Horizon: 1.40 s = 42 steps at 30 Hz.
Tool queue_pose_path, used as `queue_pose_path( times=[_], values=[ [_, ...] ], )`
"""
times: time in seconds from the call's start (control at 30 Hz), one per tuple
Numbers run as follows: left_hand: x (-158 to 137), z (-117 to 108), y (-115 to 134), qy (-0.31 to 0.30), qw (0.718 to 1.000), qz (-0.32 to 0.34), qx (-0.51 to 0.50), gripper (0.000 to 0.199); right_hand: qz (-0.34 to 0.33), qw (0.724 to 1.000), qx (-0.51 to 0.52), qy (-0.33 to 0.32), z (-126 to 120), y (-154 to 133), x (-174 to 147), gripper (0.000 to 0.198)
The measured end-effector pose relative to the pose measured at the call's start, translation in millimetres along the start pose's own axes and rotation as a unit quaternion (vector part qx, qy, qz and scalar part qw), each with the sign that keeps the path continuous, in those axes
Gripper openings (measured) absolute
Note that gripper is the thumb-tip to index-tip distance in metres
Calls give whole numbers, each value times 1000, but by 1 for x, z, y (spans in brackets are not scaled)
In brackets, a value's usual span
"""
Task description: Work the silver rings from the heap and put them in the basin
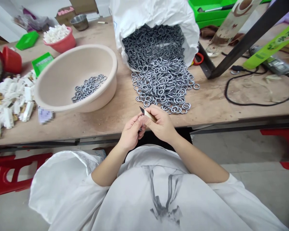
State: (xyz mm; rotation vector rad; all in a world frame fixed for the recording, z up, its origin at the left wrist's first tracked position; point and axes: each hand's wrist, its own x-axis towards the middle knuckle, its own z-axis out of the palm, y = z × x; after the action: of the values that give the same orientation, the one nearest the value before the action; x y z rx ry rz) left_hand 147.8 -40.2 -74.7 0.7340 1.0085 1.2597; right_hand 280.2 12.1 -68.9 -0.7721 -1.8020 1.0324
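In my right hand (163, 124) is a small knife (148, 114) with a pale handle, its dark pointed blade tilted up and to the left. My left hand (129, 134) is closed against it, fingertips touching the right hand. A sliver of a grey ring shows between the left fingers, mostly hidden by them. Both hands are just over the table's front edge. Beyond them a heap of grey rings (161, 85) spills from a white sack (156, 12) lying on its side. To the left, a beige basin (106, 57) holds a smaller batch of rings (89, 87).
White plastic pieces (12, 99) are piled at the left on the wooden table (125, 118). Behind stand a pink bowl (65, 43) and a metal bowl (79, 23). To the right are a dark metal frame (243, 41) and a black cable (227, 93). A white bag (60, 179) hangs below.
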Motion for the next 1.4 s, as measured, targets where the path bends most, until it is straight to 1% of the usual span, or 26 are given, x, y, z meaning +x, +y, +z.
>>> queue_pose_path(
  times=[0.07,0.13,0.27,0.33,0.4,0.5,0.57,0.63,0.67,0.77,0.83,0.9,0.93,0.97,1.0,1.03,1.07,1.13,1.17,1.2,1.23,1.27,1.33,1.4],
  values=[
    [-1,1,2,-23,1000,0,7,43,28,999,27,8,-3,0,0,47],
    [-2,0,5,-38,999,1,7,43,31,999,20,1,-6,0,-3,51],
    [-3,-2,8,-27,1000,5,-11,41,-32,994,-86,-61,-11,-6,-12,50],
    [-3,-4,8,-17,1000,0,-14,41,-47,988,-133,-70,-11,-11,-16,50],
    [-4,-5,7,-13,1000,-11,-12,42,-48,983,-157,-81,-11,-14,-17,50],
    [-7,-5,8,-31,999,-20,-5,44,-29,978,-179,-100,-12,-8,-12,51],
    [-10,-6,10,-66,997,-27,5,44,19,973,-209,-93,-14,2,-3,51],
    [-13,-7,13,-93,995,-25,9,44,79,957,-270,-67,-15,14,9,49],
    [-13,-9,14,-93,995,-21,7,44,95,944,-310,-58,-14,18,16,45],
    [-12,-17,16,-48,999,-7,-4,37,105,900,-419,-60,-8,26,37,30],
    [-9,-25,16,-18,1000,-7,-6,27,119,874,-464,-83,-3,27,47,28],
    [-5,-32,16,6,1000,-12,-14,22,137,862,-478,-100,0,27,55,25],
    [-3,-35,16,20,999,-16,-22,24,142,863,-475,-99,0,28,56,24],
    [-2,-37,17,35,999,-22,-32,25,144,869,-465,-91,-1,29,57,23],
    [0,-38,17,50,997,-30,-45,24,141,880,-447,-74,-2,30,56,22],
    [2,-38,17,64,995,-40,-60,22,137,898,-414,-55,-3,30,54,20],
    [3,-37,17,75,993,-50,-75,21,133,923,-360,-37,-5,30,51,19],
    [6,-31,16,82,990,-63,-93,26,135,974,-183,-16,-4,27,39,21],
    [7,-27,14,78,990,-63,-94,30,143,987,-73,-17,-3,24,32,24],
    [8,-22,12,72,992,-58,-92,33,156,987,37,-20,-1,20,24,28],
    [8,-17,9,62,993,-52,-85,37,172,977,123,-21,2,16,17,32],
    [8,-12,6,53,994,-46,-79,40,187,965,184,-20,6,12,10,35],
    [7,-4,1,44,996,-39,-72,44,209,944,254,-14,12,6,-1,42],
    [6,2,-3,47,996,-39,-70,47,221,933,283,-13,17,4,-7,46]
  ],
)
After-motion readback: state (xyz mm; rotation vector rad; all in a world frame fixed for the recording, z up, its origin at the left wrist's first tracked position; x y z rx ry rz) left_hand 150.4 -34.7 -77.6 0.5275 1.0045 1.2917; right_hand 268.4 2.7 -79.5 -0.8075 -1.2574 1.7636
